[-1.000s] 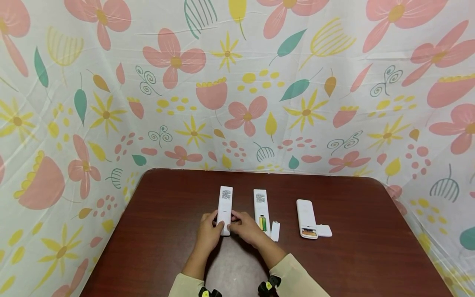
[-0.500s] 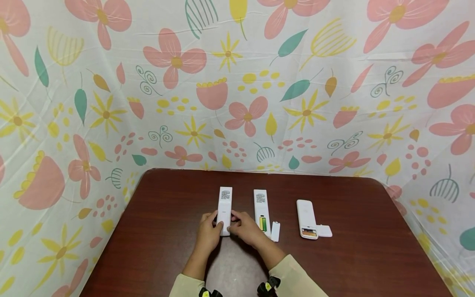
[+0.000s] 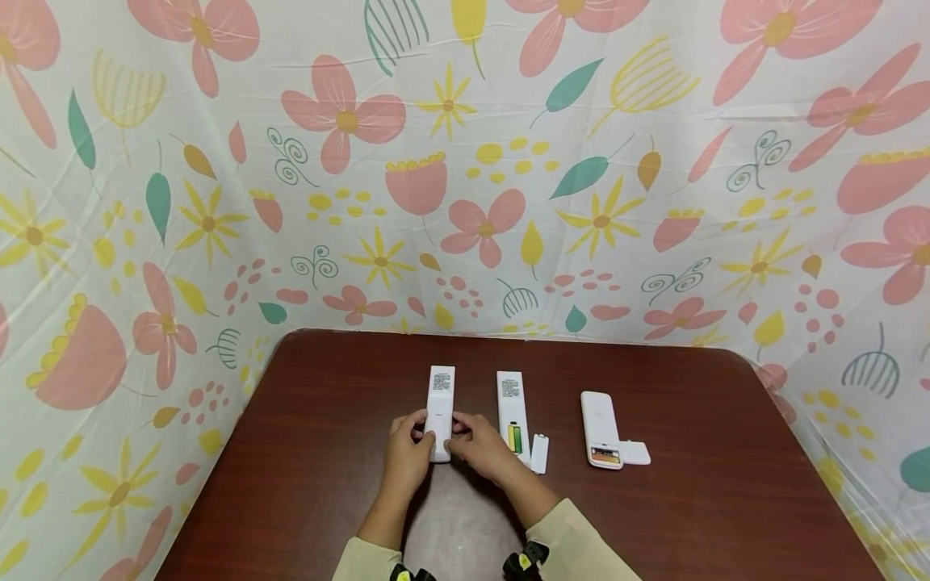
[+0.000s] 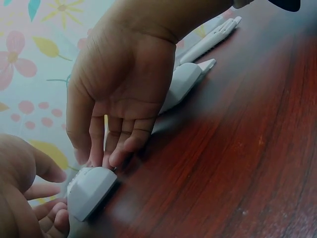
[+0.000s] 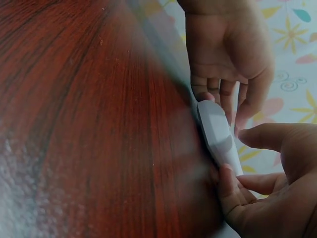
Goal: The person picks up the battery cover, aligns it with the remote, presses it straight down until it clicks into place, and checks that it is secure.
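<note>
A white remote control (image 3: 439, 403) lies back side up, with a printed label at its far end and a small mark midway along. My left hand (image 3: 407, 452) holds its left side, thumb on the near part of the back. From the right, my right hand (image 3: 481, 445) grips the same remote control, thumb at its near right edge. In the left wrist view the near end of this remote control (image 4: 91, 191) shows between both hands. The right wrist view has the left hand (image 5: 230, 54) beyond the remote control (image 5: 218, 131) and the right hand (image 5: 277, 188) at its side.
Right of the hands lies a second white remote control (image 3: 510, 403), its compartment open on green batteries, a loose cover (image 3: 539, 453) beside it. Farther right, a third remote control (image 3: 599, 420) has an open compartment and its cover (image 3: 635, 452) alongside. A flowered cloth (image 3: 465, 161) hangs behind the brown table (image 3: 697, 484).
The held remote control has shifted very slightly toward me, and my left thumb has slid a little to the left on it. My right hand stays almost still.
</note>
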{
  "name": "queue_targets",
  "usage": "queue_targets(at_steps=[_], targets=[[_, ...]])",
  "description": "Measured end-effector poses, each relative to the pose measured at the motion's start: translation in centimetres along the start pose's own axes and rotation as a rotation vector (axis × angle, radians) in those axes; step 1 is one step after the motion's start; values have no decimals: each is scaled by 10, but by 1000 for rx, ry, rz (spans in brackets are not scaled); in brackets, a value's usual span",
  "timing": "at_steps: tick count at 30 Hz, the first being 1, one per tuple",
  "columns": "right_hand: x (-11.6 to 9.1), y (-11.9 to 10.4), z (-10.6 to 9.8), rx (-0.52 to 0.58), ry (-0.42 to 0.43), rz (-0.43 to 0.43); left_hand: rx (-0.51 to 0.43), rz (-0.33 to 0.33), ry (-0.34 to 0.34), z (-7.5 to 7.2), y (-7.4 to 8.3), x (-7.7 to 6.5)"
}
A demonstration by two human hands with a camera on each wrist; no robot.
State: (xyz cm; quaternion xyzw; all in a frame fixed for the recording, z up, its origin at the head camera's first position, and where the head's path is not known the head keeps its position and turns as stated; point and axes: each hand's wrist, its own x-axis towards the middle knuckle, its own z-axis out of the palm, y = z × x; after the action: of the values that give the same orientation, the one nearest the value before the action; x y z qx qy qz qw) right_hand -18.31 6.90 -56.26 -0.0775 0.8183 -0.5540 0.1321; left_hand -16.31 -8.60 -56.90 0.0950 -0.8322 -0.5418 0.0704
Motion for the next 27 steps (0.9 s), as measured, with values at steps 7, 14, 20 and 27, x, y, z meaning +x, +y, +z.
queue_targets(at_steps=[7, 14, 20, 27], targets=[[-3, 0, -1, 1, 15, -45, -48, 0, 9, -1, 4, 0], [-6, -1, -4, -72, 33, -108, -65, 16, -3, -1, 7, -1], [-8, -3, -7, -152, 49, -93, -84, 33, -7, -1, 9, -1], [-13, -8, -15, -143, 88, -127, -174, 42, -60, 0, 10, -1]])
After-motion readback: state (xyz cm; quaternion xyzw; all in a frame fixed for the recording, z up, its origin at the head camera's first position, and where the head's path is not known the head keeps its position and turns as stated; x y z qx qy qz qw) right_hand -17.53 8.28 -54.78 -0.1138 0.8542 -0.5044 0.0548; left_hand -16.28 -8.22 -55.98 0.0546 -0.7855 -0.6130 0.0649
